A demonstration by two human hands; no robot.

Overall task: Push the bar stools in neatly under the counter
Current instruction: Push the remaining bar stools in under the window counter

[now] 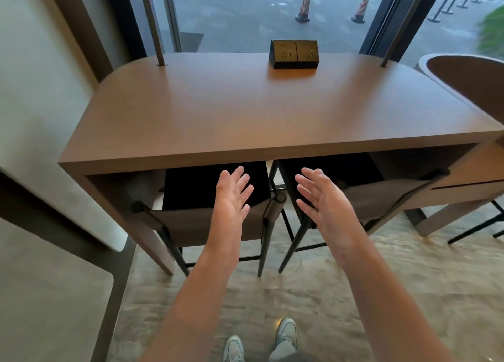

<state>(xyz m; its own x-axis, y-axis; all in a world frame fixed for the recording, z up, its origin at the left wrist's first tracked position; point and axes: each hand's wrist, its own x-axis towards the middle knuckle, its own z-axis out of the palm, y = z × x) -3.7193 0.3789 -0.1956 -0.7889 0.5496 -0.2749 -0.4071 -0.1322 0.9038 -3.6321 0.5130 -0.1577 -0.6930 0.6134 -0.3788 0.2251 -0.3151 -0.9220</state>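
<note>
You are standing square to the counter (245, 110), which is filling the middle of the frame, and both bar stools are sitting under its near edge in the lower centre, seats largely tucked into the shadow and only the backrests showing. Your left hand (231, 198) is hovering in front of the left stool (191, 225), fingers straight and spread, holding nothing; it is lying over the right end of that backrest, though contact cannot be told from this view. Your right hand (321, 200) is likewise spread and empty, hanging near the left end of the right stool (381, 198). Each hand is nearer its own stool, so no crossing is needed. The relation that matters is the slant: the left backrest is running nearly level with the counter edge, while the right backrest is climbing toward the right of the frame, its far corner reaching close to the counter's underside. Judging from that, the right stool is sitting twisted, and a push would be wanted nearer its lower-left corner to square it. The socket box (294, 53) at the upper centre is playing no part.
</note>
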